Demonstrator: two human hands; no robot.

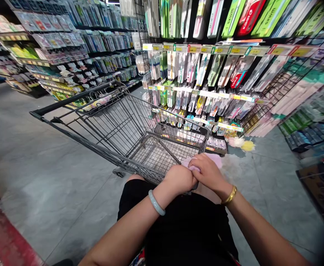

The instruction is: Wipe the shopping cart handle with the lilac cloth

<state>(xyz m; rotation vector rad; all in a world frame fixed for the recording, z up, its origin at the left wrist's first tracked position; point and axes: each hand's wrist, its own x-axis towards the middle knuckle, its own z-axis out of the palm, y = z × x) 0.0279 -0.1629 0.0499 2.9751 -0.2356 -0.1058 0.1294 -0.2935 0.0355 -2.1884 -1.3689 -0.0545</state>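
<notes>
The shopping cart [70,99] stands slantwise before the person, its handle bar far off to the left and its opposite end close to the body. At the near corner of that opposite end, both hands meet. The left hand [180,179] is closed into a fist by the cart's near rim; its palm is turned away, so I cannot tell whether it grips the rim, the cloth or both. The right hand [206,170], touching it on the cart's outer side, has its fingers bent over a pale purple cloth [214,159] and grips it. The cloth lies at this same corner of the cart, under and just beyond the right hand, with its visible length running roughly crosswise, from the gap above the left fist to past the right knuckles. The right hand is therefore the nearer to most of it. A pale bangle [156,203] circles the left wrist and a gold bangle [229,195] the right. Beyond the cart rises a rack of hanging packs [214,75]; a box [314,192] sits on the floor [75,184] well to the cart's right.
</notes>
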